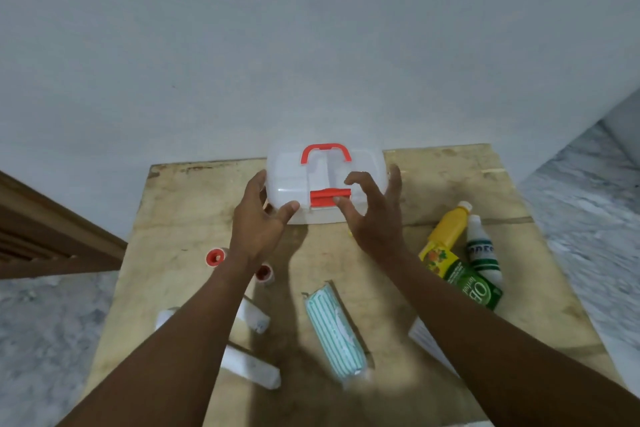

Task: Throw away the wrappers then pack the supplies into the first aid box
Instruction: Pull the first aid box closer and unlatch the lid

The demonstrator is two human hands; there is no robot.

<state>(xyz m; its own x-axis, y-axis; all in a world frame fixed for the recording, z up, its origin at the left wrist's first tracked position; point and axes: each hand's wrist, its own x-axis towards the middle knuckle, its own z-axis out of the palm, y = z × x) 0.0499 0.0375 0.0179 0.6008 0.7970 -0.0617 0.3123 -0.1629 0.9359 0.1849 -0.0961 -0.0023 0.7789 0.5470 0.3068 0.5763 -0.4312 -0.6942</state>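
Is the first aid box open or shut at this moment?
Shut. The lid of the first aid box sits flat on the base, and the red latch lies down across the front seam, with the right hand reaching at it.

The first aid box looks like translucent white plastic, smooth and faintly glossy, with an opaque red plastic handle and latch. Under the box, the table is bare plywood, matt, stained and scuffed
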